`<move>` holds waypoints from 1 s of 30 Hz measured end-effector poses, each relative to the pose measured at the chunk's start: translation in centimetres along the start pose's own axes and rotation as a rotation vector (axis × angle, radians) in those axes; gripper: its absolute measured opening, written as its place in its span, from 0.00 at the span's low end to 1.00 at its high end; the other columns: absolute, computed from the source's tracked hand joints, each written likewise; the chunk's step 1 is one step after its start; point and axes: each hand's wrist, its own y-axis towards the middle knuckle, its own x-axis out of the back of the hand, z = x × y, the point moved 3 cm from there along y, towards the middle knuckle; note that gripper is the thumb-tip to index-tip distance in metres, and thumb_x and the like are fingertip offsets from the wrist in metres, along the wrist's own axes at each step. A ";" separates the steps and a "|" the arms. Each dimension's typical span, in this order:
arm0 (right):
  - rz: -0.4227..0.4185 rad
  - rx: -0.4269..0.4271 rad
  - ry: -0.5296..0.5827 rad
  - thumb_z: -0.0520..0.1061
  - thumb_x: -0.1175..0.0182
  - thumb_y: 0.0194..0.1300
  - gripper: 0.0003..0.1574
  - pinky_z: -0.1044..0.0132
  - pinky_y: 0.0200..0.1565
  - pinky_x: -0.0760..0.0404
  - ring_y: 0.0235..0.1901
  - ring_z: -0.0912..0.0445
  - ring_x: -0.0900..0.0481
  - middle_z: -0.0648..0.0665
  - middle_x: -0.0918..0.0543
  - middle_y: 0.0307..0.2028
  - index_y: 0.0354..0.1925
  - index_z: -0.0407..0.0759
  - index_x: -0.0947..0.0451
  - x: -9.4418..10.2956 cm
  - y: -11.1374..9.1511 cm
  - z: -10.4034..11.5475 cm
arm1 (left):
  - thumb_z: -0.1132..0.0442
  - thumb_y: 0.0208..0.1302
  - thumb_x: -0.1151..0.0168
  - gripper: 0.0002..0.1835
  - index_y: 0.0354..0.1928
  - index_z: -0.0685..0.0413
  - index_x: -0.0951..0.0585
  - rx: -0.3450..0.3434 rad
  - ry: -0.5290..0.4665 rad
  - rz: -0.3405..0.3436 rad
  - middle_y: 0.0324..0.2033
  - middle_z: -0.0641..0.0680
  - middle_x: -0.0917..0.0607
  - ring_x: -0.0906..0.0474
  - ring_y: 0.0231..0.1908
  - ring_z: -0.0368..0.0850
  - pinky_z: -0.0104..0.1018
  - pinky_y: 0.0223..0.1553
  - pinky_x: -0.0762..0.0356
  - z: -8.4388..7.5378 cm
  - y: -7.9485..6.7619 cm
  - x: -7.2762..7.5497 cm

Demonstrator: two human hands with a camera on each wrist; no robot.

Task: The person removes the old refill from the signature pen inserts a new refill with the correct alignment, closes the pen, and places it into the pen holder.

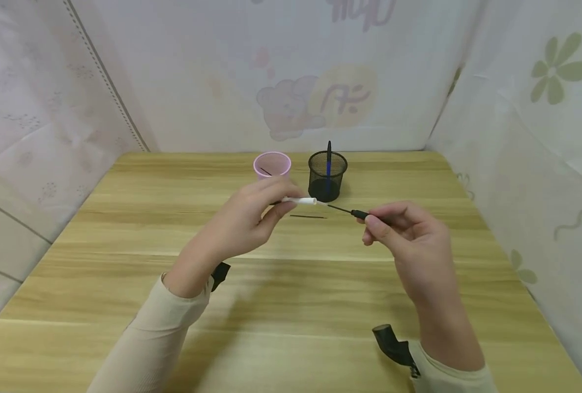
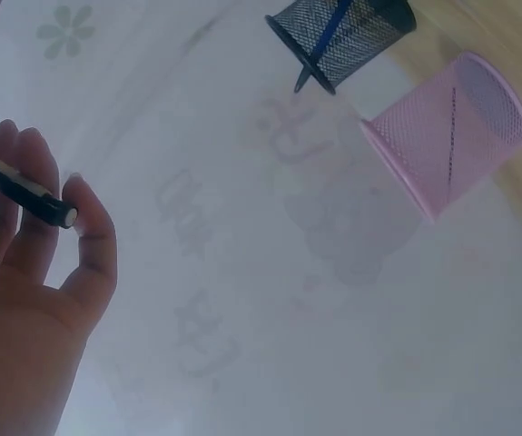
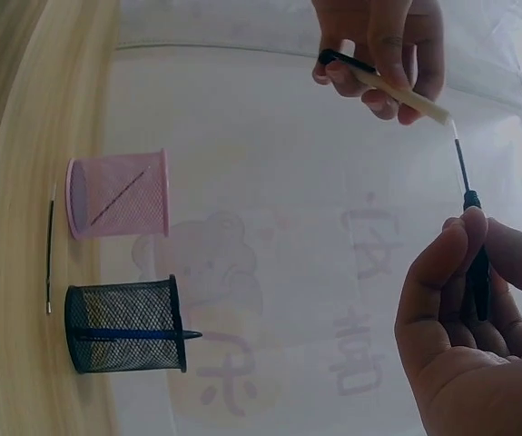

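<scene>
My left hand (image 1: 251, 215) pinches a white pen barrel (image 1: 307, 201) between thumb and fingers, its open mouth facing right. The barrel's black end (image 2: 38, 200) shows in the left wrist view. In my right hand (image 1: 411, 234) is the black front part of a pen (image 3: 478, 263), gripped by thumb and fingertips. From it a thin refill (image 3: 463, 163) sticks out toward the left hand, dark along most of its length and pale at the end. That pale end is right at the barrel's mouth. Both hands are raised above the wooden table (image 1: 320, 295).
Behind the hands stand a pink mesh cup (image 1: 272, 158) with a thin dark refill inside and a black mesh cup (image 1: 339, 177) holding a blue and black pen (image 1: 328, 158). Another refill (image 1: 308, 216) lies on the table in front of them. Patterned cloth walls (image 1: 197, 82) surround the table.
</scene>
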 end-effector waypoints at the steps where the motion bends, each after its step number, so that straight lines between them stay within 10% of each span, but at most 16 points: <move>1: -0.001 -0.001 -0.016 0.29 0.31 0.68 0.05 0.68 0.44 0.11 0.27 0.57 0.14 0.48 0.10 0.34 0.42 0.31 0.16 -0.1 0.0 0.0 | 0.73 0.75 0.38 0.08 0.51 0.60 0.15 -0.014 0.024 -0.003 0.45 0.53 0.12 0.19 0.41 0.43 0.35 0.48 0.19 -0.2 0.1 0.0; 10: -0.081 0.090 -0.196 0.31 0.29 0.66 0.04 0.72 0.36 0.18 0.26 0.58 0.18 0.51 0.13 0.28 0.41 0.33 0.12 -0.9 -0.4 0.2 | 0.68 0.73 0.32 0.08 0.50 0.53 0.12 -0.094 0.298 -0.031 0.42 0.48 0.10 0.15 0.45 0.44 0.41 0.53 0.18 -2.0 0.3 -1.1; 18: 0.055 0.325 -0.188 0.20 0.37 0.66 0.13 0.75 0.43 0.13 0.33 0.64 0.11 0.55 0.09 0.37 0.48 0.24 0.14 -1.3 -0.7 -0.1 | 0.66 0.73 0.32 0.08 0.50 0.51 0.11 -0.017 0.372 -0.074 0.40 0.46 0.10 0.14 0.41 0.42 0.40 0.45 0.20 -2.6 -0.7 -2.5; 23: 0.032 0.208 -0.339 0.28 0.33 0.69 0.03 0.72 0.37 0.12 0.27 0.62 0.11 0.54 0.10 0.29 0.41 0.29 0.14 -1.3 -0.6 -0.3 | 0.67 0.73 0.33 0.07 0.47 0.52 0.11 0.002 0.429 -0.098 0.39 0.46 0.09 0.13 0.40 0.43 0.40 0.42 0.20 -2.7 -1.1 -3.6; 30: 0.102 -0.014 -0.561 0.53 0.43 0.82 0.25 0.69 0.18 0.25 0.16 0.60 0.23 0.56 0.19 0.19 0.34 0.38 0.13 -1.1 -0.7 -1.3 | 0.65 0.72 0.31 0.06 0.47 0.51 0.09 0.060 0.392 -0.124 0.40 0.46 0.08 0.11 0.42 0.42 0.42 0.48 0.20 -2.8 -2.1 -4.3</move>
